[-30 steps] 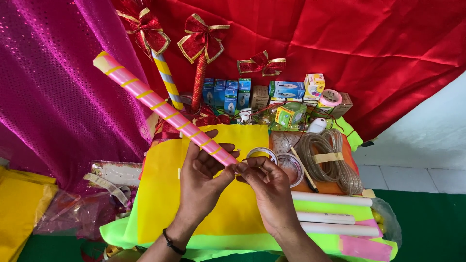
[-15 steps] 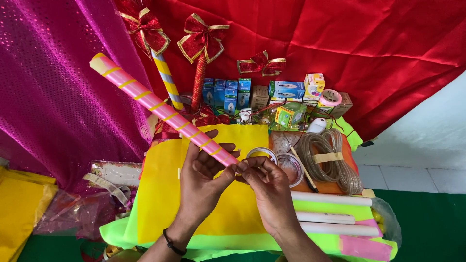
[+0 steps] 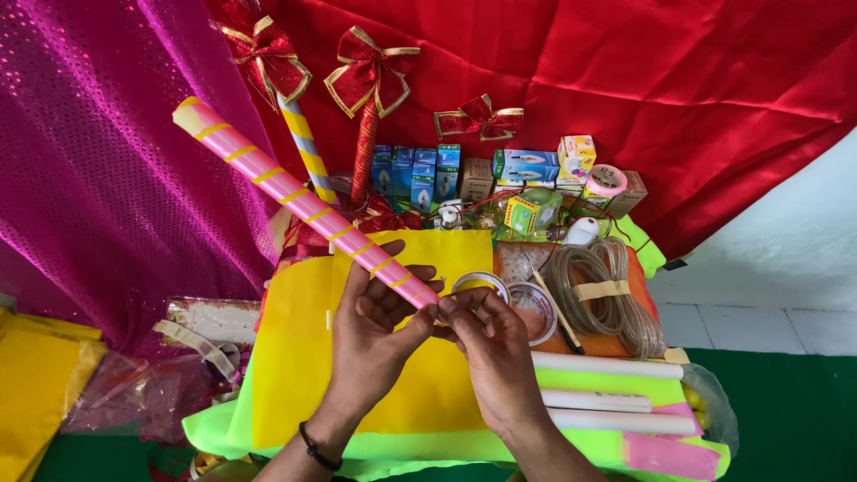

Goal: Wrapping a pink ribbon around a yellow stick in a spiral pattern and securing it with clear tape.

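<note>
two hands (image 3: 375, 330), one pink stick (image 3: 303, 203), three bows (image 3: 370, 76)

A home craft corner for making decorations.

Red cloth (image 3: 678, 98) and sequined magenta cloth (image 3: 98, 161) hang as a backdrop, with red-and-gold bows (image 3: 370, 76) on wrapped sticks. Yellow paper (image 3: 303, 357) covers the table (image 3: 446, 446), which carries small boxes (image 3: 527, 165), tape rolls (image 3: 478, 286), a wire coil (image 3: 607, 299) and white tubes (image 3: 607, 366). Below are a tiled floor (image 3: 759, 326) and a green mat (image 3: 794, 419).
</note>
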